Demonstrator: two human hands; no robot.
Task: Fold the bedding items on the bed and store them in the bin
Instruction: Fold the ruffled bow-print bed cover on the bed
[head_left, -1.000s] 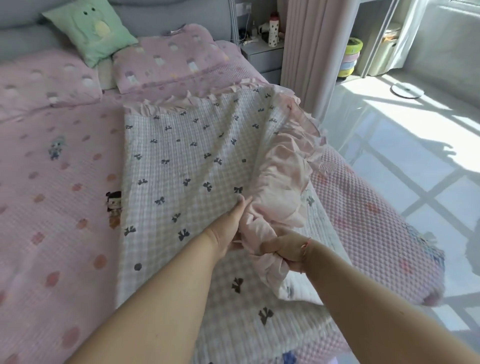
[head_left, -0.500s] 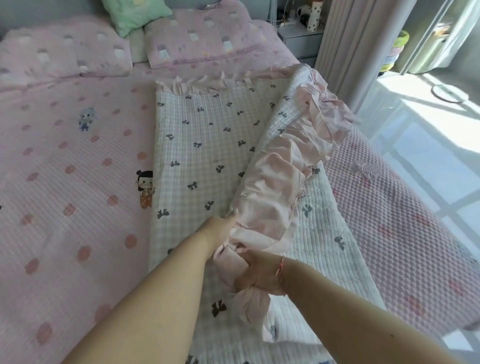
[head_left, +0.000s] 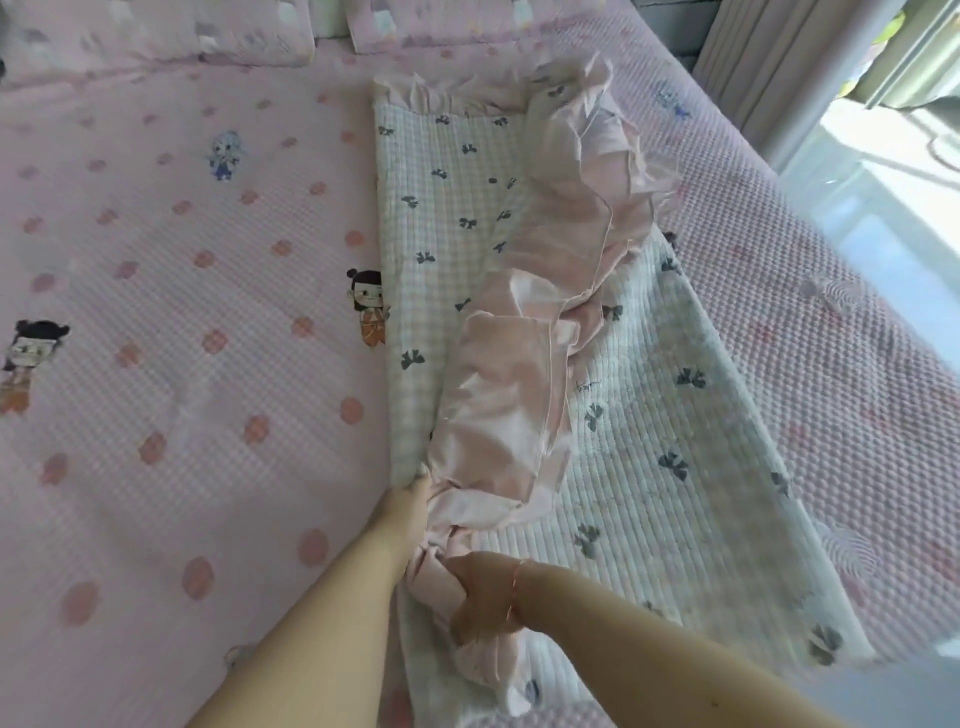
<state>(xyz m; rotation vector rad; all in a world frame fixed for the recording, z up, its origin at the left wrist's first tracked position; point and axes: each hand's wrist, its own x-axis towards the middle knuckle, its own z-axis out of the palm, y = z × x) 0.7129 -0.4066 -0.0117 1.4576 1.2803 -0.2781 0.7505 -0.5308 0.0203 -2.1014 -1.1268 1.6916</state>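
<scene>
A white quilted blanket (head_left: 649, 467) printed with dark bows lies on the pink bed (head_left: 182, 312). Its right side is turned over toward the left, so the pink ruffle border (head_left: 514, 395) runs down the middle. My left hand (head_left: 405, 512) grips the near end of the folded edge, fingers tucked under the ruffle. My right hand (head_left: 483, 603), with a thin red string on the wrist, grips the bunched ruffle just below it. No bin is in view.
Two pink pillows (head_left: 156, 31) lie at the head of the bed. A pale curtain (head_left: 779, 67) hangs at the upper right, with sunlit floor (head_left: 893, 218) beside the bed's right edge.
Both hands have carried the ruffled edge further left across the blanket, narrowing the uncovered strip on the left. The view has tilted down and closer to the bed.
</scene>
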